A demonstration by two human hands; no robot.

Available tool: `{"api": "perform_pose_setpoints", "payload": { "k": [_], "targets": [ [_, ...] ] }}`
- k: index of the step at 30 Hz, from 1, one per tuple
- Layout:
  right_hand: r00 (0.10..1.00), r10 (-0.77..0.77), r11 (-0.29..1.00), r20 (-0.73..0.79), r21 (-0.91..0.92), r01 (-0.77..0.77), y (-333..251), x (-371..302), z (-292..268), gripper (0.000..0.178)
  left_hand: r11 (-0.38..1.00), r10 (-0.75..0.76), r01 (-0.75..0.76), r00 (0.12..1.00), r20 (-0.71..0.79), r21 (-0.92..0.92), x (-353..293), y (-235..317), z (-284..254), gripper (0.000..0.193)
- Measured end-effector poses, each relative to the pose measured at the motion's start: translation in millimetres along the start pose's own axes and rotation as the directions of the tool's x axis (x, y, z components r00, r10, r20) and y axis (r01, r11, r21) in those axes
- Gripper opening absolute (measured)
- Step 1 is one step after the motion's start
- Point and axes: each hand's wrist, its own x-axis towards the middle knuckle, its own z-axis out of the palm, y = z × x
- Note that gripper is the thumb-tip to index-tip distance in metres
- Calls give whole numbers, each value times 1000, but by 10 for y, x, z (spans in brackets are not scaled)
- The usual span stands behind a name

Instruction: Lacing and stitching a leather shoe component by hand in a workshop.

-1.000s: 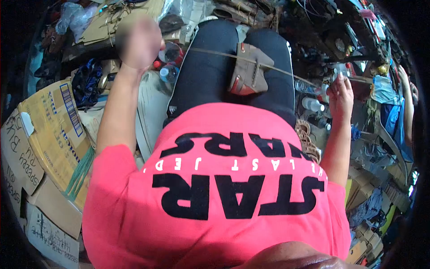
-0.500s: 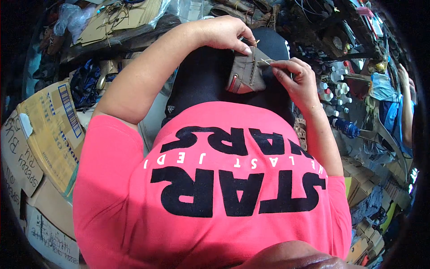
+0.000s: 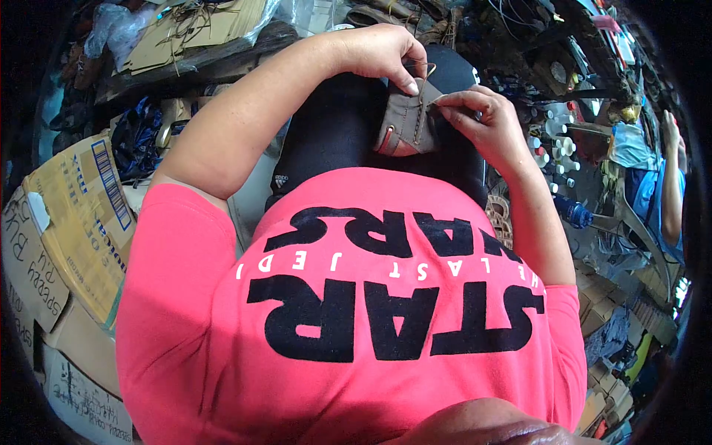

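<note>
A taupe leather shoe upper (image 3: 403, 122) with stitched seams and a reddish edge rests on my black-trousered lap. My left hand (image 3: 382, 55) grips its far edge between thumb and fingers. Beside those fingertips, a thin tan lace (image 3: 432, 70) stands out from the leather in a small loop. At the right side of the upper, my right hand (image 3: 489, 122) is closed in a pinch close to the leather. A short bit of lace shows at its fingertips; the rest of what they hold is covered.
Cardboard boxes (image 3: 74, 215) are stacked at the left. Flat tan sheets (image 3: 189, 33) lie at the far left beside clear plastic. Several small bottles (image 3: 556, 144) stand to the right, near a dark blue bottle (image 3: 572, 211). Another person's arm (image 3: 672, 178) shows at the far right.
My right hand has moved left, closer to the shoe upper, and less lace shows between them. The lace loop by my left fingers stands out more. My left hand keeps its grip.
</note>
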Motion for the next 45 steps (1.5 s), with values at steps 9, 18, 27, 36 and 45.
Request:
{"api": "perform_pose_setpoints", "payload": {
  "k": [9,18,27,36,45],
  "targets": [
    [997,2,953,81,301,-26,387,23,97,21,977,77,-81,997,-28,-196,92,-186,183,23],
    [999,-27,965,-23,262,32,351,32,198,14,952,104,-120,992,-70,-280,71,-245,256,22],
    [971,-198,972,-133,-156,177,150,-18,186,12,995,-93,101,878,-469,-8,-780,-239,-90,35],
    [990,-128,986,-54,-113,121,88,-80,133,28,991,-33,107,784,-620,81,-1003,-155,181,30],
    [992,-111,993,65,55,107,232,39,61,45,949,259,-121,827,-498,292,-514,38,329,11]
  ]
}}
